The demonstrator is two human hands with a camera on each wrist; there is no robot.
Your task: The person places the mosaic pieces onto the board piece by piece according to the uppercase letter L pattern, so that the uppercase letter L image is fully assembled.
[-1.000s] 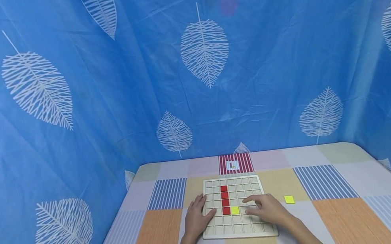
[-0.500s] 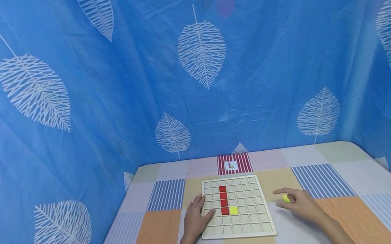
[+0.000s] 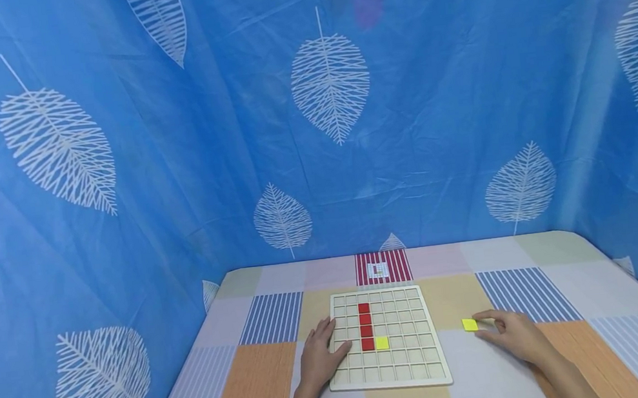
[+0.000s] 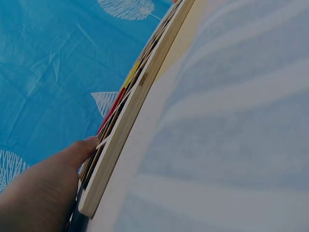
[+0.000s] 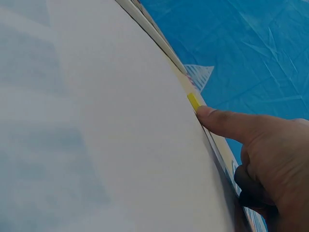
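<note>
A pale wooden grid board [image 3: 391, 384] lies on the cloth, with several red tiles [image 3: 366, 331] in one column and a yellow tile [image 3: 382, 343] beside the lowest. My left hand [image 3: 319, 358] rests on the board's left edge, fingers spread and thumb over the grid. In the left wrist view, that thumb [image 4: 79, 152] touches the top of the board's rim [image 4: 120, 130]. To the right of the board, my right hand [image 3: 514, 334] pinches a loose yellow tile [image 3: 469, 324] at its right side between thumb and index finger. The right wrist view shows the thumb against this tile [image 5: 193, 101].
A small card with a grid pattern [image 3: 378, 270] lies on a red-striped patch behind the board. The patchwork tablecloth [image 3: 557, 355] covers the table. A blue curtain with white leaves [image 3: 404, 119] hangs around the back and sides.
My right hand has moved right from above the board, past the loose yellow tile, and now has thumb and index finger at it. The left hand and board stay put.
</note>
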